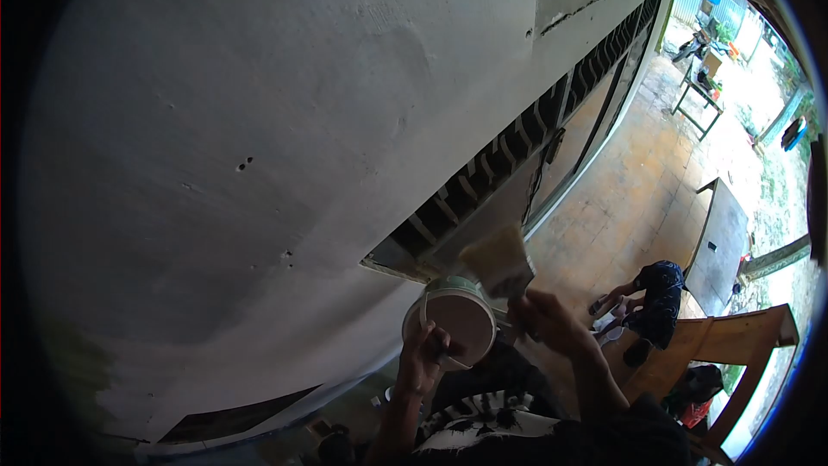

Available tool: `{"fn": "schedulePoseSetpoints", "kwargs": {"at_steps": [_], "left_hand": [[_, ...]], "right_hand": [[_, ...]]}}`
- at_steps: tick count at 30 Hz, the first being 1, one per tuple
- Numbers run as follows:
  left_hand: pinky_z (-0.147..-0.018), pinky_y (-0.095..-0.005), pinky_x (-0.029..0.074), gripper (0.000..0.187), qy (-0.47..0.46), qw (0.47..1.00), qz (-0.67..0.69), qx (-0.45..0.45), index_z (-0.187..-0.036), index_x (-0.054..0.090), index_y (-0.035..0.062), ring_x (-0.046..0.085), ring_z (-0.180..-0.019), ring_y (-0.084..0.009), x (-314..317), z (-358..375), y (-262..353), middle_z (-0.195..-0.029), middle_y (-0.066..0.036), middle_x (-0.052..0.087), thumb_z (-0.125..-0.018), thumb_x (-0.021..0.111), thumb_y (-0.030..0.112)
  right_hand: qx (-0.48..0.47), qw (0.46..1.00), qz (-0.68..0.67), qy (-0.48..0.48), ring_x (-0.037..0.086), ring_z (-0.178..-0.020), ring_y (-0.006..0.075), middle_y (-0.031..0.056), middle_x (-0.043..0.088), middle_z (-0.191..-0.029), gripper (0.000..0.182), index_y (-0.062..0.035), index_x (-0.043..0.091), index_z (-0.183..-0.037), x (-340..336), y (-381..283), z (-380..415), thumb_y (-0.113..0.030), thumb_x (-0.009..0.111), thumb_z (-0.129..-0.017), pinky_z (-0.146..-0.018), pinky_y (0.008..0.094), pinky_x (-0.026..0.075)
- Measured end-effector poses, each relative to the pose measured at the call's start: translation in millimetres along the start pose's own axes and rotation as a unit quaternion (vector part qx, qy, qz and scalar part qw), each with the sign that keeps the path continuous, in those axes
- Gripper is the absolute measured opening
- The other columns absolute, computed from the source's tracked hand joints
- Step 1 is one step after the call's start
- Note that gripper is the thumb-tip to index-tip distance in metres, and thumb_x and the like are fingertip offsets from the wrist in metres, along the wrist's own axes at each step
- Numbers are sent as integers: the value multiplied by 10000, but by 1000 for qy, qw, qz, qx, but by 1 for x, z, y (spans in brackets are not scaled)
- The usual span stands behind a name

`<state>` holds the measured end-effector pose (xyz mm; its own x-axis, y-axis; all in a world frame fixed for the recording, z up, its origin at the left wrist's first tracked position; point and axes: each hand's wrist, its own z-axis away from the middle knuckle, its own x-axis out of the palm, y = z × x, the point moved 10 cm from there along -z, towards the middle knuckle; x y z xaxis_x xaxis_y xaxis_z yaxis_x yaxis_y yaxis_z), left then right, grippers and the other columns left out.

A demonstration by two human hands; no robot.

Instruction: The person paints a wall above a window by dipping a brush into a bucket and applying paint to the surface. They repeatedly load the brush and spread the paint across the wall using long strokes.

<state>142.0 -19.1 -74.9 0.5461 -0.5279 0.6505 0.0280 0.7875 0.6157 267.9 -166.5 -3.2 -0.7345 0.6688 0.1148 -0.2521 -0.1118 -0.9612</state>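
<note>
My left hand is closed at the near left rim of a white paint bucket, holding it in front of my chest. The bucket's round opening shows a dull pinkish-grey surface, which looks like paint. In my right hand is a wide paintbrush, gripped by its handle. Its pale bristles point up and left, just above the bucket's far right rim. A large pale grey wall fills the left and top, with a few small holes in it. The brush appears apart from the wall.
A barred window opening cuts diagonally across the wall. On the tiled floor at right, another person bends down. Beyond are a dark-topped table, a wooden bench, a small table and a motorbike.
</note>
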Motion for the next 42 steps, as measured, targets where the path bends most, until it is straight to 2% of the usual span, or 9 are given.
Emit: {"fn": "schedulePoseSetpoints", "kwargs": {"at_steps": [2, 10, 13, 21, 27, 33, 34, 36, 42], "left_hand": [[-433, -284, 354, 229, 5, 999, -29, -27, -805, 460, 114, 517, -493, -183, 1, -3, -5, -586, 3, 389, -920, 474, 311], [-367, -242, 226, 150, 79, 996, -52, 0, -839, 473, 123, 297, -385, -106, -23, -7, 21, -541, 33, 295, -872, 506, 265], [-358, -248, 218, 139, 63, 997, -54, 0, -850, 482, 126, 284, -376, -107, -27, -9, 24, -536, 33, 290, -865, 507, 262], [-360, -249, 204, 106, 81, 997, -16, -2, -872, 483, 131, 260, -372, -104, -40, -13, 22, -521, 39, 266, -831, 505, 227], [-362, -250, 192, 90, 81, 997, -14, 2, -869, 479, 136, 251, -369, -102, -42, -11, 26, -518, 41, 257, -813, 496, 206], [-353, -253, 196, 89, 60, 998, -22, 8, -867, 476, 139, 243, -358, -108, -29, -18, 33, -517, 39, 256, -808, 490, 204], [-353, -253, 198, 89, 56, 998, -22, 8, -868, 478, 139, 245, -358, -109, -28, -17, 33, -515, 37, 256, -809, 488, 205], [-348, -252, 205, 89, 49, 998, -28, 16, -871, 482, 135, 255, -356, -111, -25, -16, 38, -513, 31, 255, -812, 480, 202], [-345, -253, 212, 111, 8, 1000, -18, 22, -890, 485, 132, 278, -357, -115, -25, -15, 41, -513, 33, 262, -813, 471, 211]], "right_hand": [[-33, 997, -25, 66, 387, -495, 26, -33, 433, -579, 384, -35, 547, -826, -24, -12, -30, -344, 380, -979, -441, 195, 315], [-174, 973, 53, 142, 363, -575, 78, 11, 411, -559, 452, 51, 564, -784, -46, -93, -145, -339, 421, -961, -535, 284, 357], [-189, 952, 136, 197, 365, -496, 34, -46, 393, -532, 471, -30, 531, -674, -54, -88, -160, -379, 406, -964, -464, 225, 306], [-120, 971, 88, 187, 408, -523, 170, 153, 429, -545, 447, 64, 546, -789, -54, -106, -131, -344, 447, -942, -552, 368, 393], [-40, 956, 217, 195, 391, -537, 121, 86, 432, -524, 472, 61, 518, -735, -68, -22, -140, -354, 441, -946, -533, 345, 383], [-157, 963, 99, 194, 433, -535, 226, 207, 449, -560, 449, 72, 540, -770, -57, -125, -130, -337, 459, -936, -588, 397, 400], [-153, 965, 98, 189, 433, -535, 226, 207, 449, -560, 449, 72, 540, -770, -54, -111, -137, -337, 459, -936, -588, 397, 400], [-193, 949, 139, 205, 346, -487, 83, -32, 368, -492, 493, 20, 486, -693, -55, -75, -169, -389, 410, -959, -460, 292, 315], [-78, 957, 178, 213, 394, -506, 118, 66, 392, -516, 475, 51, 499, -719, -70, -19, -121, -361, 440, -947, -493, 329, 353]]}}
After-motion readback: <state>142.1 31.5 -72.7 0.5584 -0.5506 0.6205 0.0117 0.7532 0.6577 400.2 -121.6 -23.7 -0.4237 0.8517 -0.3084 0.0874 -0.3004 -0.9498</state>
